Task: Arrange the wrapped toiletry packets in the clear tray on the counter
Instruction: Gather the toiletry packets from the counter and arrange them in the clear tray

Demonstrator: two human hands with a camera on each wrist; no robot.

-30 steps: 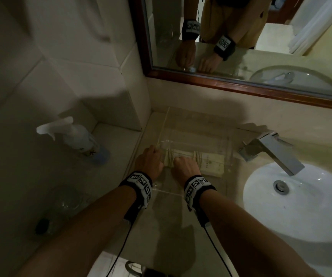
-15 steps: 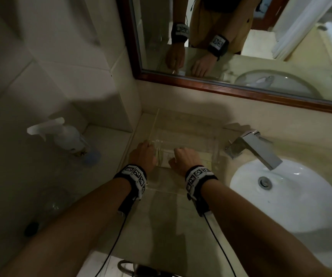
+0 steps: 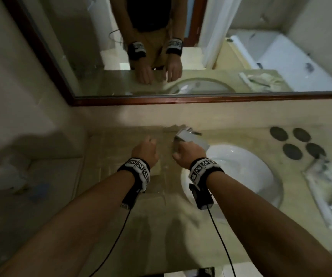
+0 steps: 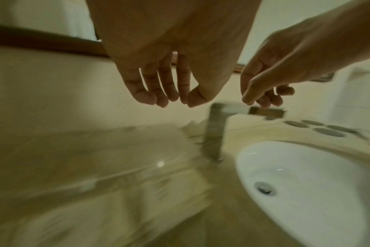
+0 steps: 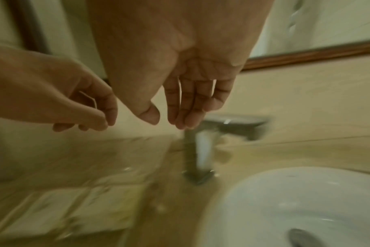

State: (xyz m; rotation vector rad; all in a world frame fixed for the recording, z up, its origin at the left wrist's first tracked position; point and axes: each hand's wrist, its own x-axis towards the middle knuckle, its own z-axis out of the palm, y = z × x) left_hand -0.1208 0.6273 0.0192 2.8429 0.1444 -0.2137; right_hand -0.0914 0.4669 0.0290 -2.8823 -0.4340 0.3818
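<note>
Both hands hover above the clear tray, which lies blurred on the beige counter left of the sink. Pale wrapped packets lie flat inside it; in the head view only a pale corner of the packets shows beside my left wrist. My left hand hangs with fingers loosely curled and nothing in it, as the left wrist view shows. My right hand is over the tray's right side near the faucet, fingers relaxed and empty.
A metal faucet and white sink sit right of the tray. Several dark round coasters and more wrapped packets lie on the counter at far right. A blurred spray bottle stands on the lower ledge left. A mirror runs behind.
Both hands have lifted out of the tray and drifted right, letting go of the packets. The head view has swung right, bringing the right side of the counter into sight.
</note>
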